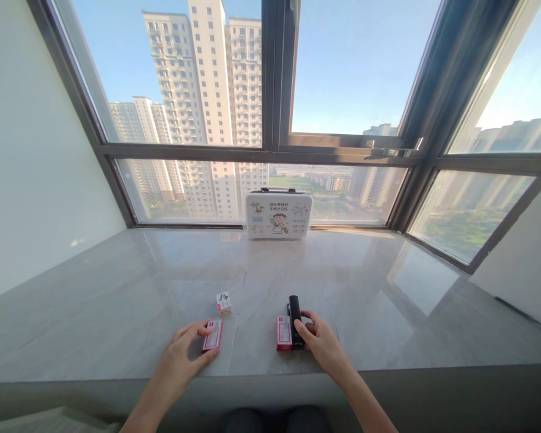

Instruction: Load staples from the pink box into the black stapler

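Note:
My left hand (180,355) is closed around a small red-and-white box (213,334), thumb at its near end and fingertips at its upper edge. Just beyond that box sits a small white carton (223,303) with dark shapes printed on top. My right hand (321,344) grips a black stapler (294,307) from its right side, the thumb lying across it. Immediately left of the stapler is a second red-and-white box (284,332), which seems to touch it. Fingertips of the right hand are partly hidden behind the stapler.
Everything rests on a grey marble-look sill (130,300), whose front edge runs just below my hands. A white case (279,216) with cartoon prints stands upright at the back against the window. Dark window frames (184,151) and a metal handle (392,150) rise behind it.

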{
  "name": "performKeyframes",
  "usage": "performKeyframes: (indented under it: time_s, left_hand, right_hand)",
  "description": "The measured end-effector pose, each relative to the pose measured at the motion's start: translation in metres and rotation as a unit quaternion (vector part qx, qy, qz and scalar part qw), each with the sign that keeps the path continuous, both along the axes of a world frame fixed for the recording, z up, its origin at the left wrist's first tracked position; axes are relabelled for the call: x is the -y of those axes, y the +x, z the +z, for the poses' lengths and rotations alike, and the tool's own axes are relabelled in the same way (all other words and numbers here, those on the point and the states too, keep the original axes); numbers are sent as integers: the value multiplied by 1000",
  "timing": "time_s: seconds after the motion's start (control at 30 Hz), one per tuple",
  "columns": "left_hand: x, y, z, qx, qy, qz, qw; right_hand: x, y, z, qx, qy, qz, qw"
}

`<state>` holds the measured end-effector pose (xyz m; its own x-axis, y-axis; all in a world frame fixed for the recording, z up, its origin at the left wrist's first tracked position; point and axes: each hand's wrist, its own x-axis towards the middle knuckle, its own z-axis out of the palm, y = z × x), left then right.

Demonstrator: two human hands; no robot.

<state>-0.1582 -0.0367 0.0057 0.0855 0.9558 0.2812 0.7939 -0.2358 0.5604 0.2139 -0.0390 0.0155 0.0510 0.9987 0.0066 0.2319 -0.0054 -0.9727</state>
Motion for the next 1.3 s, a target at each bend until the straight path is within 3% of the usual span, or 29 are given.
performKeyframes:
  time_s: [0.13, 0.3, 0.43, 0.57, 0.8, 0.87, 0.93, 1.03, 1.2, 1.3]
  left_hand:
    - [6, 44, 20, 54, -35, -42, 997]
    - [-1, 126, 47, 128, -17, -148, 981]
    - [-8, 167, 54, 146, -72, -199, 966]
    - [-15, 175, 50, 171, -111, -223, 953]
    - [-18, 174, 39, 170, -71, -225, 957]
    - [-18, 169, 37, 189, -38, -190, 963]
    - [-17, 161, 36, 191, -19, -108, 975]
    - [-14, 153, 38, 119, -67, -33, 990]
    - [-9, 167, 45, -45, -103, -91, 990]
    - [-10, 178, 47, -78, -105, -111, 985]
  right_hand:
    - [-1, 0, -1, 5, -8, 10, 1000]
    - [-1, 0, -2, 10, 5, 0, 1000]
    - [-3, 2, -5, 22, 20, 1, 1000]
    - [-5, 3, -9, 31, 28, 23, 999]
    - [0, 3, 2, 25, 23, 18, 999]
    - [4, 6, 4, 21, 15, -10, 1000]
    - [7, 9, 3, 29, 15, -25, 999]
    - [12, 13, 5, 77, 21, -4, 997]
    - [21, 7, 25, 165, 53, 102, 980]
    - [23, 2, 36, 177, 90, 108, 974]
